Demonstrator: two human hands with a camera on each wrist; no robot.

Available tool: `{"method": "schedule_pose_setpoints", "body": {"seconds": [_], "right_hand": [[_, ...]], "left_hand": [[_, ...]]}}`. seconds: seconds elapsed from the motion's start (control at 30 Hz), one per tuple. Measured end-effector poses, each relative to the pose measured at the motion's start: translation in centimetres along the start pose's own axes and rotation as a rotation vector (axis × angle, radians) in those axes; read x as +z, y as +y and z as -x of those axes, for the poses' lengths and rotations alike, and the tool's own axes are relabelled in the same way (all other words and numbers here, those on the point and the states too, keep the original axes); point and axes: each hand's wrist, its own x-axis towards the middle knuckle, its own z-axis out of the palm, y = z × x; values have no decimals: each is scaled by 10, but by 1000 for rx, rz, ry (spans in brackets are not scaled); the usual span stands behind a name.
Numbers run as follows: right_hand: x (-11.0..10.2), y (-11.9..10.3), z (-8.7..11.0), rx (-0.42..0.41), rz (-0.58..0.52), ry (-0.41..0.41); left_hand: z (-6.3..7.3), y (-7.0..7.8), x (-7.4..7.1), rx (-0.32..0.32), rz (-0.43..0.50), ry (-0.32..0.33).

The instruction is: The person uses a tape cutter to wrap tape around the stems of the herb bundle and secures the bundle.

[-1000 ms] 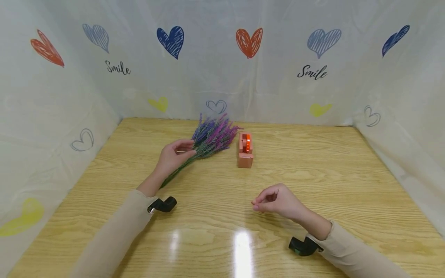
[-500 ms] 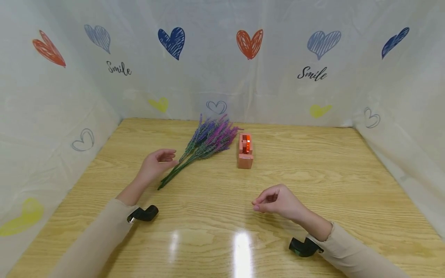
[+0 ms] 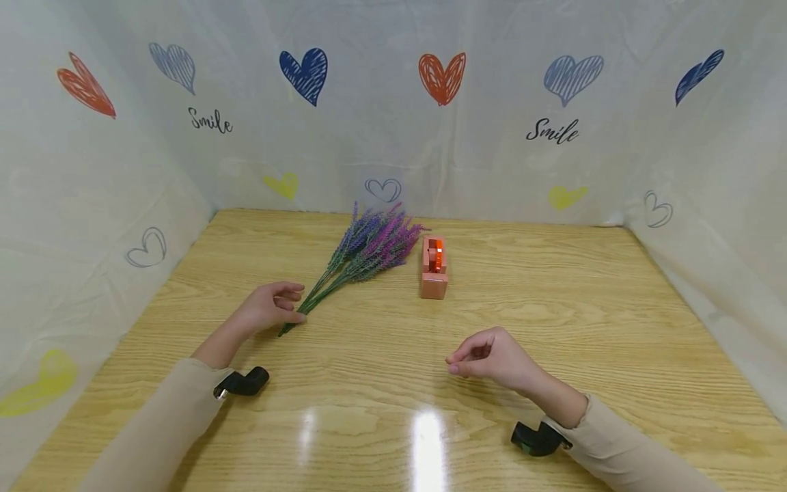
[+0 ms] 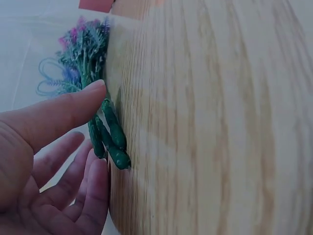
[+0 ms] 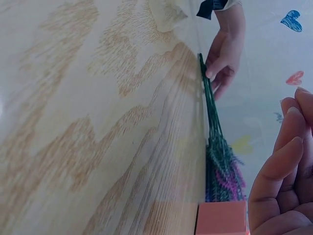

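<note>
A bunch of artificial lavender (image 3: 378, 242), purple and pink with green stems, lies slanted on the table, flower heads toward the back. At the lower end of the stems is my left hand (image 3: 266, 307), its thumb across them and its fingers loosely bent on the far side. In the left wrist view the thumb overlaps the green stem ends (image 4: 115, 132), and a gap shows between thumb and fingers. My right hand (image 3: 499, 359) hovers over the front right of the table, fingers loosely curled, thumb near the fingertips, holding nothing.
A pink tape dispenser (image 3: 434, 285) with a bright orange-red roll stands right of the flower heads. The wooden table (image 3: 553, 287) is bordered at the back and sides by a white curtain (image 3: 381, 137) printed with hearts.
My left hand has drawn back from near the flower heads, moving down and left to the stem ends. The flowers stay nearly in place, and my right hand has not moved.
</note>
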Motion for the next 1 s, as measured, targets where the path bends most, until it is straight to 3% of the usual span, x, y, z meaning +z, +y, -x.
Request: {"method": "schedule_pose_setpoints", "body": {"seconds": [0.23,0.5,0.67,0.83,1.0], "right_hand": [[0,-1,1,4,10,4],[0,-1,1,17,7,9],[0,-1,1,15,2,9],[-1,0,1,6,5,6],[-1,1,0,-8,-1,1]], "left_hand": [[-1,1,3,42,-124,18],[-1,1,5,63,-171,39],[0,3,6,108,-201,27],[1,6,5,123,-197,-2],[1,5,5,64,-62,-48]]}}
